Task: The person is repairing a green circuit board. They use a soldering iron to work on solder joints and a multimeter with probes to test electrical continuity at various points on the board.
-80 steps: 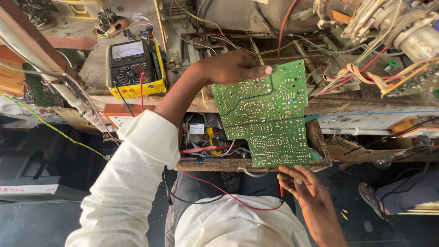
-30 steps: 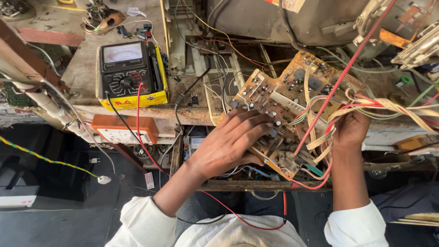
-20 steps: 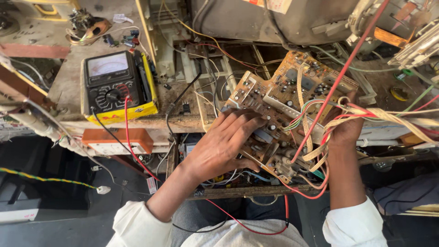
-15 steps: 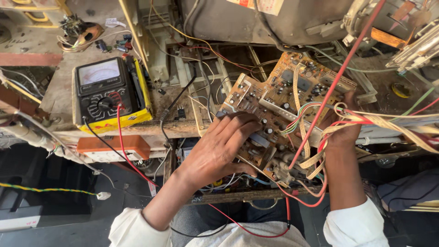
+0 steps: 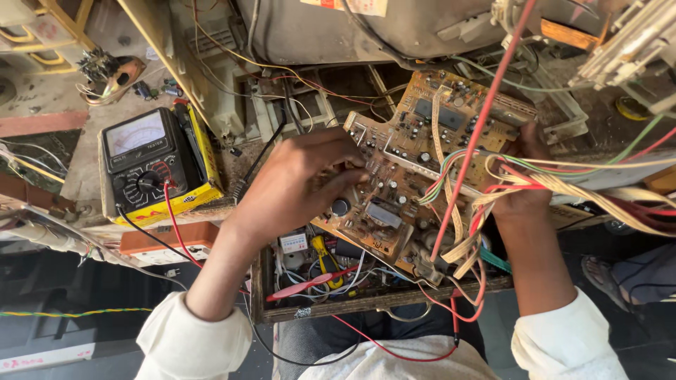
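Observation:
A brown circuit board point(image 5: 415, 162), component side up and tilted, sits over the open workbench drawer. My left hand point(image 5: 299, 183) rests on its left edge with fingers curled over the small parts there. My right hand point(image 5: 524, 186) grips the board's right edge, partly hidden behind a bundle of red, green and beige wires point(image 5: 507, 169) that crosses it. A thick red wire point(image 5: 479, 127) runs diagonally over the board.
A yellow-cased analog multimeter point(image 5: 151, 165) lies left of the board with red and black leads trailing toward me. An open wooden drawer point(image 5: 317, 281) holds small tools and parts. A grey television chassis point(image 5: 331, 35) stands behind. Another person's sandalled foot point(image 5: 605, 271) is at right.
The board was held up green solder side toward me, then turned component side up. In the last second both hands stayed on it while the view shifted slightly right.

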